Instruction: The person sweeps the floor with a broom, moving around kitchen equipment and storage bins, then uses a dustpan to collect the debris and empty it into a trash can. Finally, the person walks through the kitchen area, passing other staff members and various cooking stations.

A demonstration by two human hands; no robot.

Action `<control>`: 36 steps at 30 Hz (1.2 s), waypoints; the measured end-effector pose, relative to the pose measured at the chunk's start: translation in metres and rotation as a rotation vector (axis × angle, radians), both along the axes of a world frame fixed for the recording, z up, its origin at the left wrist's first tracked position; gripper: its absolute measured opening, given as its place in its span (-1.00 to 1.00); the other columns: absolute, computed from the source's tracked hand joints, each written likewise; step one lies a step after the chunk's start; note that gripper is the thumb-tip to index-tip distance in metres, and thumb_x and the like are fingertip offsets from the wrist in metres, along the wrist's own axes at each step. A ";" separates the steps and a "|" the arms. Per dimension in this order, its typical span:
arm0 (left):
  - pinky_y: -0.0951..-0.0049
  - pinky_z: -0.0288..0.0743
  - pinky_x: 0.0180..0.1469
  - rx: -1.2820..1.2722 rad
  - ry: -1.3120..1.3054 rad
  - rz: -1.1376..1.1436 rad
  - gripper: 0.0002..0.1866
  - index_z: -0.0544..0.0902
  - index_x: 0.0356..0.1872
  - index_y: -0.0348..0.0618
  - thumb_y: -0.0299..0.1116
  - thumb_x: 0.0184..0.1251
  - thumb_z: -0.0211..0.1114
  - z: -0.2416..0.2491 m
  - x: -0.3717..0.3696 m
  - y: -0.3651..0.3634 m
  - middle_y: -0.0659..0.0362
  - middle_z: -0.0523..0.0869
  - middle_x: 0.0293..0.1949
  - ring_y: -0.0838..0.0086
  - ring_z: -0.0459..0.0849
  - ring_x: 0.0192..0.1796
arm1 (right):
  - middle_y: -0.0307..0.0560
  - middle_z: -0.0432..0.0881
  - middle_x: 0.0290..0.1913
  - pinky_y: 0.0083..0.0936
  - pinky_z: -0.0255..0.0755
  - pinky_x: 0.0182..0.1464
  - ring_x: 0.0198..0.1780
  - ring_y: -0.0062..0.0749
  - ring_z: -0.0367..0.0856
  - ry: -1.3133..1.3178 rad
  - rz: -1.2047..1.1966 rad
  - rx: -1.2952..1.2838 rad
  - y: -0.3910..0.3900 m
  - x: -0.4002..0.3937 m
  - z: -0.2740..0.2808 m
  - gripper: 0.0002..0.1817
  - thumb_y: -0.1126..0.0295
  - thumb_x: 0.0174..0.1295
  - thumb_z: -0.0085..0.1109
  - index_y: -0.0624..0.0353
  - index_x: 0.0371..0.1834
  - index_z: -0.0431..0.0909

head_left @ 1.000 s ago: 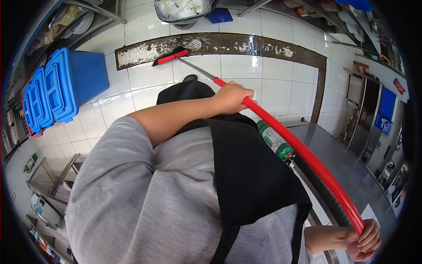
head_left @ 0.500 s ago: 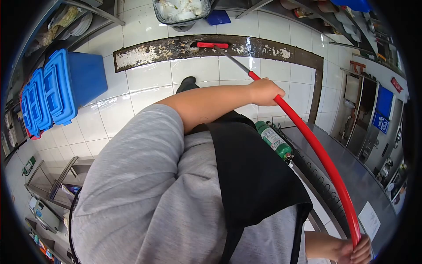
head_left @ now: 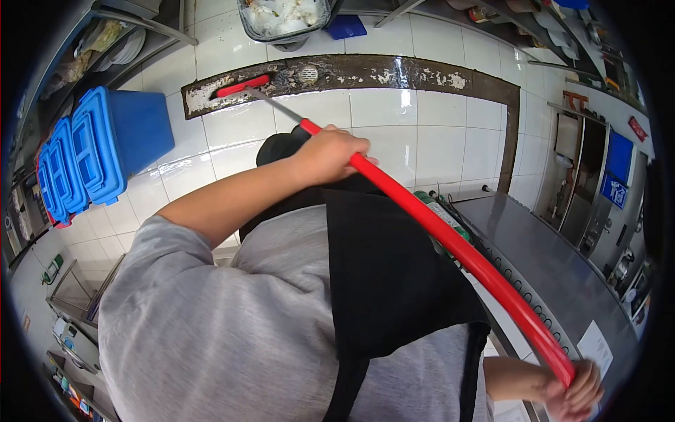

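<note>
My left hand (head_left: 329,155) is closed around the red handle of a long-handled floor brush (head_left: 450,243), near where the handle meets its grey metal shaft. My right hand (head_left: 575,392) grips the far end of the same handle at the lower right. The handle runs diagonally across the front of my body. Its narrow red head (head_left: 242,86) lies tilted on the left part of a dark, stained floor strip (head_left: 365,67) with worn whitish patches. What is under the head is hard to make out. A round drain grate (head_left: 308,74) shows in the strip.
Blue lidded bins (head_left: 137,133) stand at the left. A bin with white waste (head_left: 285,21) is at the top, beside a flat blue object (head_left: 346,27). A steel counter (head_left: 541,246) and partly hidden green cylinder (head_left: 443,211) are at the right. White tiles (head_left: 383,144) surround the strip.
The brush head has slid left along the strip and tilted, uncovering the drain grate. My left hand has moved left with the handle; my right hand stays near the lower right.
</note>
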State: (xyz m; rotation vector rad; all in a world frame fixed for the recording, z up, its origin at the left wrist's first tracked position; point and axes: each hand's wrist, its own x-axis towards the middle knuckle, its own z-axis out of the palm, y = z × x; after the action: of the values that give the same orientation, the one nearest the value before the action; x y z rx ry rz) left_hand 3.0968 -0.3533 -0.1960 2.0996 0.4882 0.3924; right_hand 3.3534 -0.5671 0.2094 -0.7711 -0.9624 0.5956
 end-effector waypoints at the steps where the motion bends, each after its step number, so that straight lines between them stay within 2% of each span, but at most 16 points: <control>1: 0.28 0.39 -0.20 0.002 0.000 -0.002 -0.62 0.40 -0.59 -0.06 -0.12 0.26 0.33 -0.008 -0.005 0.002 0.14 0.52 -0.63 0.17 0.58 -0.43 | -0.46 0.29 -0.90 -0.87 0.22 -0.65 -0.83 -0.76 0.29 -0.031 -0.071 -0.069 0.003 0.007 -0.012 -0.72 0.39 0.01 0.10 -0.06 -0.74 0.22; 2: 0.27 0.39 -0.20 -0.020 0.055 -0.002 -0.62 0.41 -0.60 -0.06 -0.11 0.26 0.33 -0.024 -0.008 0.003 0.14 0.53 -0.63 0.18 0.58 -0.43 | -0.46 0.28 -0.90 -0.86 0.21 -0.66 -0.84 -0.75 0.28 -0.062 -0.141 -0.138 0.004 0.012 -0.021 -0.71 0.39 0.01 0.10 -0.07 -0.74 0.21; 4: 0.26 0.39 -0.20 -0.039 0.111 0.004 -0.62 0.41 -0.60 -0.07 -0.11 0.25 0.33 -0.041 -0.004 -0.004 0.15 0.53 -0.63 0.18 0.58 -0.43 | -0.47 0.27 -0.90 -0.85 0.19 -0.67 -0.85 -0.74 0.26 -0.051 -0.124 -0.127 0.013 0.009 -0.030 -0.71 0.39 0.01 0.09 -0.07 -0.75 0.21; 8: 0.24 0.39 -0.20 -0.024 -0.031 -0.020 -0.63 0.41 -0.57 -0.06 -0.10 0.28 0.30 -0.044 0.044 -0.024 0.15 0.55 -0.61 0.18 0.59 -0.44 | -0.48 0.23 -0.90 -0.83 0.14 -0.68 -0.86 -0.73 0.23 -0.070 -0.018 -0.104 0.009 0.011 -0.014 -0.70 0.40 0.00 0.07 -0.08 -0.77 0.19; 9: 0.24 0.39 -0.20 -0.039 -0.054 -0.033 -0.64 0.42 -0.56 -0.06 -0.10 0.29 0.30 -0.046 0.057 -0.027 0.15 0.55 -0.61 0.18 0.59 -0.44 | -0.48 0.24 -0.90 -0.84 0.14 -0.68 -0.87 -0.73 0.23 -0.137 -0.135 -0.117 -0.001 0.018 -0.003 -0.71 0.40 -0.02 0.07 -0.08 -0.77 0.19; 10: 0.25 0.38 -0.20 -0.052 -0.078 -0.045 -0.64 0.42 -0.55 -0.06 -0.10 0.29 0.29 -0.047 0.069 -0.029 0.16 0.55 -0.62 0.18 0.59 -0.44 | -0.48 0.24 -0.90 -0.84 0.14 -0.68 -0.87 -0.73 0.23 -0.139 -0.139 -0.120 0.003 0.011 -0.003 -0.71 0.40 -0.02 0.07 -0.08 -0.77 0.19; 12: 0.25 0.38 -0.20 -0.068 -0.085 -0.067 -0.65 0.42 -0.55 -0.06 -0.10 0.29 0.29 -0.042 0.083 -0.032 0.16 0.55 -0.62 0.19 0.59 -0.43 | -0.47 0.17 -0.70 -0.62 0.32 -0.42 -0.64 -0.67 0.21 -0.212 0.101 -0.196 0.016 -0.007 -0.006 -0.66 0.17 0.37 -0.10 -0.09 -0.60 0.20; 19: 0.27 0.36 -0.18 -0.049 -0.239 -0.108 -0.64 0.42 -0.55 -0.05 -0.09 0.30 0.28 0.007 0.102 -0.036 0.18 0.54 -0.62 0.23 0.59 -0.40 | -0.48 0.25 -0.69 -0.60 0.39 -0.41 -0.63 -0.68 0.28 -0.355 0.185 -0.110 -0.004 -0.030 0.048 -0.67 0.17 0.39 -0.09 -0.07 -0.58 0.25; 20: 0.27 0.36 -0.18 -0.046 -0.312 -0.123 -0.64 0.42 -0.55 -0.05 -0.07 0.31 0.27 0.009 0.111 -0.036 0.19 0.54 -0.62 0.24 0.59 -0.40 | -0.48 0.26 -0.68 -0.60 0.40 -0.41 -0.63 -0.68 0.29 -0.382 0.206 -0.119 -0.003 -0.033 0.050 -0.67 0.18 0.39 -0.09 -0.07 -0.57 0.26; 24: 0.22 0.39 -0.17 -0.100 -0.228 -0.224 -0.64 0.43 -0.52 -0.06 -0.05 0.31 0.25 -0.016 0.147 -0.018 0.16 0.54 -0.62 0.17 0.59 -0.42 | -0.47 0.29 -0.68 -0.62 0.37 -0.42 -0.62 -0.68 0.31 -0.425 0.161 -0.129 0.010 -0.033 0.036 -0.69 0.19 0.39 -0.11 -0.06 -0.56 0.28; 26: 0.14 0.43 -0.20 -0.123 -0.167 -0.233 -0.68 0.44 -0.49 -0.08 -0.11 0.29 0.28 -0.024 0.145 -0.011 0.12 0.56 -0.60 0.11 0.60 -0.40 | -0.46 0.30 -0.68 -0.63 0.32 -0.44 -0.62 -0.67 0.31 -0.391 0.029 -0.166 0.015 -0.022 0.024 -0.67 0.19 0.39 -0.13 -0.07 -0.59 0.27; 29: 0.10 0.45 -0.30 -0.136 -0.087 -0.260 -0.73 0.45 -0.47 -0.09 -0.18 0.24 0.31 -0.030 0.128 -0.007 0.07 0.59 -0.57 0.06 0.62 -0.39 | -0.46 0.23 -0.69 -0.59 0.30 -0.43 -0.63 -0.65 0.27 -0.312 0.019 -0.186 0.018 -0.012 0.014 -0.66 0.16 0.39 -0.14 -0.08 -0.59 0.25; 34: 0.12 0.43 -0.28 -0.108 -0.015 -0.257 -0.69 0.43 -0.47 -0.10 -0.13 0.27 0.29 -0.022 0.091 -0.003 0.10 0.57 -0.58 0.09 0.61 -0.40 | -0.47 0.26 -0.70 -0.60 0.33 -0.43 -0.64 -0.66 0.27 -0.270 0.047 -0.176 0.018 -0.016 0.014 -0.65 0.17 0.39 -0.12 -0.08 -0.61 0.23; 36: 0.17 0.40 -0.25 -0.060 -0.097 -0.187 -0.66 0.42 -0.50 -0.08 -0.10 0.28 0.28 -0.012 0.073 -0.006 0.13 0.55 -0.60 0.13 0.60 -0.41 | -0.48 0.24 -0.72 -0.63 0.35 -0.45 -0.66 -0.68 0.26 -0.209 0.057 -0.137 0.013 -0.015 0.022 -0.65 0.17 0.38 -0.10 -0.09 -0.61 0.22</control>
State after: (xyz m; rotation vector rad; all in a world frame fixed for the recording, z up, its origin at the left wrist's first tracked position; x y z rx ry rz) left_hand 3.1696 -0.3594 -0.2076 2.0368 0.2417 0.3642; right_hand 3.3385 -0.5544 0.2313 -0.9438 -1.1466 0.6444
